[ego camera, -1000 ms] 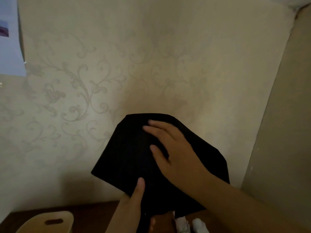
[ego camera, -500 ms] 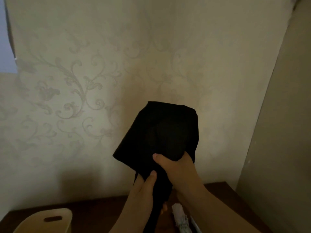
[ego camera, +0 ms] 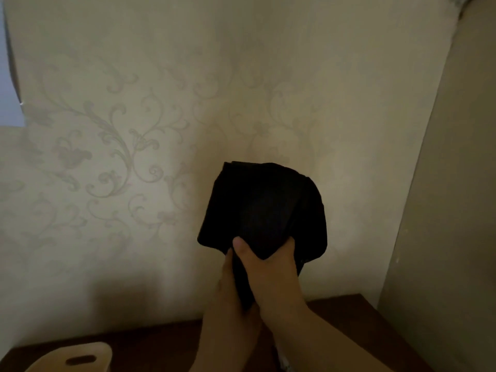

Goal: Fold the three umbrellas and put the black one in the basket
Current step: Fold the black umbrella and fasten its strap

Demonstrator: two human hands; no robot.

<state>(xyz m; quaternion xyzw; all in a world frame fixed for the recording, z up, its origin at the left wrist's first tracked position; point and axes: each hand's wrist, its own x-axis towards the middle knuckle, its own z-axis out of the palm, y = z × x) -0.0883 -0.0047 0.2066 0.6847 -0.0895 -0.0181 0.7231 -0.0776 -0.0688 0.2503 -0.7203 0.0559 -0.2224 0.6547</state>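
paper on the wall [ego camera: 8, 76]: pale sheet poking in at the far left edge, only a sliver of it visible, can't read anything on it.

basket [ego camera: 80, 358]: cream coloured, bottom left corner, sitting on the table. I can see its rim and a slot handle cut in the side. What's inside isn't visible from here.

table [ego camera: 161, 345]: dark brown wood, runs along the bottom, pushed up against the wall.

wallpaper [ego camera: 134, 157]: beige with swirly leaf patterns, fills most of what I'm looking at. Lighting is pretty dim tbh.

my left hand [ego camera: 228, 296]: coming up from the bottom middle, wrapped round the lower part of the umbrella, just under and behind my right hand. Mostly hidden though, so I only really see the edge of it and the wrist.

black umbrella [ego camera: 260, 208]: held up in the air in front of the wall, well above the table and off to the right of the basket. Canopy fabric is bunched into a loose dark bundle on top, narrower part runs down between my hands.

my right hand [ego camera: 271, 272]: gripping the gathered fabric, thumb [ego camera: 241, 248] pressed on the front, fingers curled round the back.

white thing [ego camera: 284, 363]: something pale on the table under my right forearm, too hidden to tell what.

side panel [ego camera: 442, 237]: plain beige surface down the right edge.
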